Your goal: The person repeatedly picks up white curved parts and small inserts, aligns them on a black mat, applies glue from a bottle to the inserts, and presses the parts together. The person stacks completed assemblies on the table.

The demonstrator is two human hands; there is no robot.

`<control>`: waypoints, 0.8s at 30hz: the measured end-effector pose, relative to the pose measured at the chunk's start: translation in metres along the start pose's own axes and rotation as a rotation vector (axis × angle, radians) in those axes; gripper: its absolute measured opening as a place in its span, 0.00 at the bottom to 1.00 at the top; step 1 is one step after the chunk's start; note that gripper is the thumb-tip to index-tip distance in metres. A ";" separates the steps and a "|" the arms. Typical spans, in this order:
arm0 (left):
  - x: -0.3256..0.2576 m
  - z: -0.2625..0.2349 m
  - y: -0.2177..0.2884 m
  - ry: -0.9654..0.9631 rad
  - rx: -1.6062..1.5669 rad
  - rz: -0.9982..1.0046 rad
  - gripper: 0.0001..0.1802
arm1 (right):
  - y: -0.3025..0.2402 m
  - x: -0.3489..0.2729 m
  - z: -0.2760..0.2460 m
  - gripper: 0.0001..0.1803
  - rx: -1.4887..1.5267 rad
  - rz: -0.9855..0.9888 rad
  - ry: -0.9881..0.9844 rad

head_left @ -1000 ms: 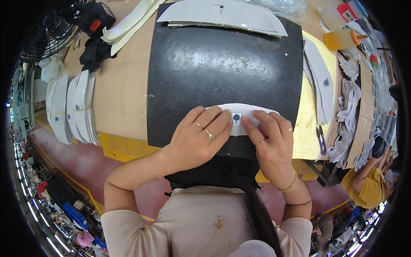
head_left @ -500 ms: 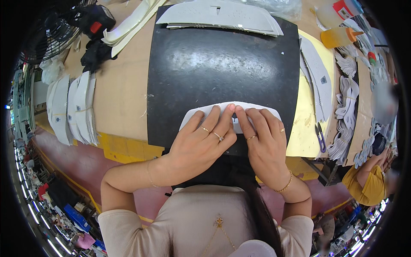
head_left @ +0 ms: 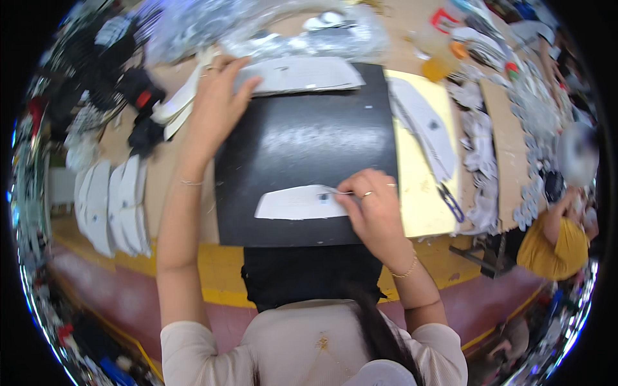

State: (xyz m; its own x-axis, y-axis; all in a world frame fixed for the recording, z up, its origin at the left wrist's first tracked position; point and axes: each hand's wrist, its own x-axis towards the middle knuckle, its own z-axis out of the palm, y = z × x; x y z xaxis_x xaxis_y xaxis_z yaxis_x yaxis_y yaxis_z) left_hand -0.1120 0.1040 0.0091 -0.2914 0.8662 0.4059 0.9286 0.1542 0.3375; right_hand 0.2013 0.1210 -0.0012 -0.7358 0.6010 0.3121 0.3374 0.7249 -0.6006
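A white curved cut panel [head_left: 296,203] with a small dark mark lies near the front edge of the black work mat [head_left: 302,148]. My right hand [head_left: 374,207] pinches its right end between thumb and fingers, and that end is slightly lifted. At the far side of the mat rests a stack of similar white panels [head_left: 309,74]. My left hand [head_left: 220,103] reaches over the stack's left end with thumb and fingers apart. Whether its fingertips touch the stack or the cream strips [head_left: 172,114] beside it, I cannot tell.
Banded panel bundles [head_left: 96,202] stand at the left. On the right are a yellow sheet [head_left: 418,206], more panels [head_left: 421,122], thread snips [head_left: 450,203] and an orange-capped glue bottle [head_left: 441,63]. Plastic bags [head_left: 270,35] cover the far side. Another person in yellow [head_left: 553,248] sits at right.
My left hand has left the near panel and stretched forward to the far stack. My right hand now pinches the panel's right end. The view has shifted and blurred.
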 end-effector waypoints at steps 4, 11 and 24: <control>0.019 0.019 -0.032 -0.161 0.080 -0.055 0.27 | 0.006 0.003 -0.032 0.06 0.345 0.196 0.113; 0.014 0.013 -0.007 -0.142 0.186 -0.086 0.23 | 0.079 -0.010 -0.107 0.14 -0.185 0.408 0.725; -0.009 -0.068 0.064 -0.141 -0.339 -0.175 0.10 | 0.141 -0.147 -0.184 0.15 -0.824 0.838 0.715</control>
State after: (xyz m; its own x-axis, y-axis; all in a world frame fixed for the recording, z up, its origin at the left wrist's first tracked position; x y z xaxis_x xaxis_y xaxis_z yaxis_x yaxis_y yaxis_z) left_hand -0.0653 0.0738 0.0851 -0.3821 0.9012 0.2045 0.7323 0.1603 0.6618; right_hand 0.4652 0.1971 0.0035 0.2336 0.8121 0.5347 0.9585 -0.0998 -0.2672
